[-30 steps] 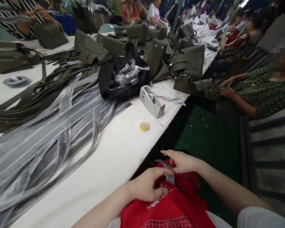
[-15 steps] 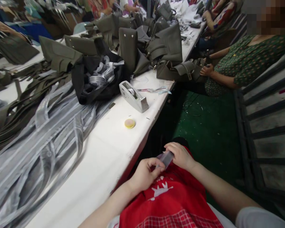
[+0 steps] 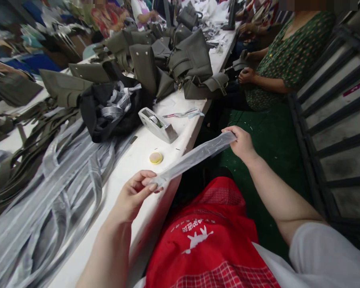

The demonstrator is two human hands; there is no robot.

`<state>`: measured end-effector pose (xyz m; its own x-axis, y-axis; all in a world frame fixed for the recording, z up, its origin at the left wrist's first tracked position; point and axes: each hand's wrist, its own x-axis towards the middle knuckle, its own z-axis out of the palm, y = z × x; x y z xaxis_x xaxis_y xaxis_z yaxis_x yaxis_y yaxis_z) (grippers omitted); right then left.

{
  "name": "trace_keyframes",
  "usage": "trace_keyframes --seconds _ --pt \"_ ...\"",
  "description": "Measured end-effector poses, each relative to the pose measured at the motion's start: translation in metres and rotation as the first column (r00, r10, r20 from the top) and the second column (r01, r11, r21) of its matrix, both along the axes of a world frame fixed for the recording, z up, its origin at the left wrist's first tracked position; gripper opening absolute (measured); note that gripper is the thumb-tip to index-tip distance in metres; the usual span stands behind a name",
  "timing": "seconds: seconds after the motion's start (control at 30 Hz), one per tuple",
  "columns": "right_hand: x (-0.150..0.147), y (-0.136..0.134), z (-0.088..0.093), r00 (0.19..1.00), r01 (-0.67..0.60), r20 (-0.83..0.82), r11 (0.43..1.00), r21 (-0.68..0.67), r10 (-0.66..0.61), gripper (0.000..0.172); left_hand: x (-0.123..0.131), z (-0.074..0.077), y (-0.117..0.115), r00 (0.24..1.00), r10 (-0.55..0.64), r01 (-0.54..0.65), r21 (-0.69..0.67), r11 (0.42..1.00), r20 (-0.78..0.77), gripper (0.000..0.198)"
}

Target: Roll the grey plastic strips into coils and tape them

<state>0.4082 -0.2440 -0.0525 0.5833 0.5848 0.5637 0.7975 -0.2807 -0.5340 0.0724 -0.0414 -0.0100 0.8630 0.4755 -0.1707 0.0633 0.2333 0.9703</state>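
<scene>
A translucent greyish plastic strip [image 3: 198,157] is stretched between my two hands, over the table edge and above my lap. My left hand [image 3: 131,196] pinches its lower, crumpled end between thumb and fingers. The upper end is gripped by my right hand [image 3: 242,145], out over the floor to the right of the table. Just beyond my left hand, a round yellow-rimmed disc [image 3: 156,158] lies on the white table [image 3: 123,212]. Behind the disc stands a grey tape dispenser [image 3: 158,126].
Long plastic-covered grey strips [image 3: 57,180] and dark olive straps [image 3: 15,160] spread over the table's left. A black bag [image 3: 88,110] holds more grey strips. Olive bags [image 3: 195,56] are piled behind. A person in green [image 3: 300,52] sits at the right, near a metal rack [image 3: 324,132].
My hands have moved up and apart from my lap, drawing the short folded piece out into a long strip. My left hand went left, my right hand up and right. The view shifted slightly.
</scene>
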Motion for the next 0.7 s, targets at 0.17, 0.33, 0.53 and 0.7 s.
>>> trace_keyframes --seconds 0.17,0.33,0.53,0.7 --pt "0.002 -0.002 0.001 0.995 -0.084 0.046 0.990 -0.110 0.090 0.023 0.001 -0.017 -0.017 0.908 -0.374 0.382 0.005 0.924 -0.187 0.042" --pt "-0.005 -0.008 -0.002 0.992 -0.113 0.047 0.986 -0.121 0.120 0.028 0.003 -0.023 -0.028 0.850 -0.481 0.481 -0.055 0.875 -0.216 0.037" --pt "-0.014 -0.009 -0.005 0.986 -0.092 0.133 0.992 -0.090 0.103 0.030 0.002 -0.022 -0.028 0.828 -0.528 0.515 -0.118 0.849 -0.187 0.031" --pt "-0.018 -0.004 0.001 0.963 -0.061 0.261 0.997 -0.050 0.072 0.027 0.005 -0.031 -0.033 0.723 -0.671 0.618 -0.280 0.735 -0.164 0.038"
